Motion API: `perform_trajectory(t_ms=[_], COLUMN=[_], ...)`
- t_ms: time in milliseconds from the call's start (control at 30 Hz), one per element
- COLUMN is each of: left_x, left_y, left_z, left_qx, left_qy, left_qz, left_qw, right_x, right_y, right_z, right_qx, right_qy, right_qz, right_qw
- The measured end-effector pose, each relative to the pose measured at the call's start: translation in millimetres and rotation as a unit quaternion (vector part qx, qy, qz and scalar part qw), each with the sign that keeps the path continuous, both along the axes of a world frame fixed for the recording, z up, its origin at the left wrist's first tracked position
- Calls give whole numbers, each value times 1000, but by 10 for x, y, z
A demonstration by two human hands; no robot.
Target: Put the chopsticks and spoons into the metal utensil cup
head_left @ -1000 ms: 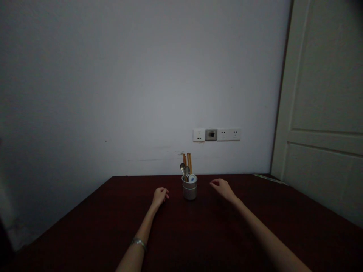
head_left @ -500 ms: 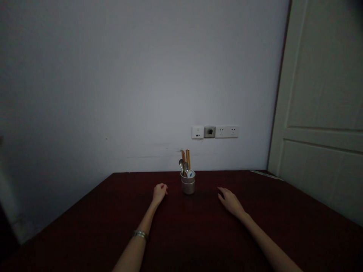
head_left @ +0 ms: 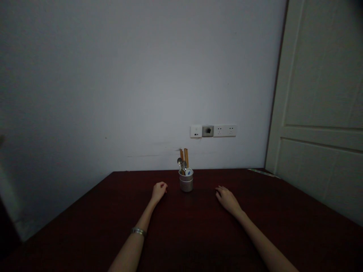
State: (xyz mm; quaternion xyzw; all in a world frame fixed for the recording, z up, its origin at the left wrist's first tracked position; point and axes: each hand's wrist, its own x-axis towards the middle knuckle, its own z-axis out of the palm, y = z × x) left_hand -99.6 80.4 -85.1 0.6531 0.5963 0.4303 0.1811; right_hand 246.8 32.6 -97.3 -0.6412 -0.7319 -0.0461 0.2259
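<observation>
A grey metal cutlery holder (head_left: 186, 185) stands upright on the dark red table (head_left: 181, 230), between my two hands and touching neither. Wooden chopsticks (head_left: 186, 156), metal spoons (head_left: 184, 166) and a white piece with a blue mark (head_left: 189, 172), perhaps a ceramic spoon, stick up out of it. To the left of the holder, my left hand (head_left: 159, 191) rests on the tabletop with its fingers curled in and nothing visible in them. My right hand (head_left: 228, 199) lies palm down at the right, fingers stretched forward, holding nothing.
Behind the table's far edge rises a pale wall (head_left: 141, 94) with a row of sockets and switches (head_left: 213, 131). A cream panelled door (head_left: 320, 113) borders the right side. A thin flat strip (head_left: 263, 173) lies along the far right edge.
The whole view has shifted slightly, so everything sits a little further left and up. Both hands stay in their places beside the holder, which has not moved on the table.
</observation>
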Motion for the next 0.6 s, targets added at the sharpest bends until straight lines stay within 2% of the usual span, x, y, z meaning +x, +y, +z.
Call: perform_trajectory(t_ms=[133, 233, 400, 500, 600], left_x=[72, 192, 513, 744, 945], left_y=[-24, -65, -95, -78, -47], left_z=[62, 219, 495, 542, 523], left_qx=[-14, -35, -24, -21, -11], left_qy=[-93, -171, -239, -268, -278], left_qz=[-1, -12, -78, -93, -109], left_qw=[996, 985, 968, 959, 954], right_x=[4, 4, 11, 23, 29], right_y=[8, 5, 19, 39, 45], right_z=[-7, -2, -25, -47, -50], right_qx=[6, 8, 6, 7, 11], right_qy=[-15, -17, -6, 2, 14], right_qz=[-2, 1, 1, 6, 13], right_qw=[1000, 1000, 1000, 1000, 1000])
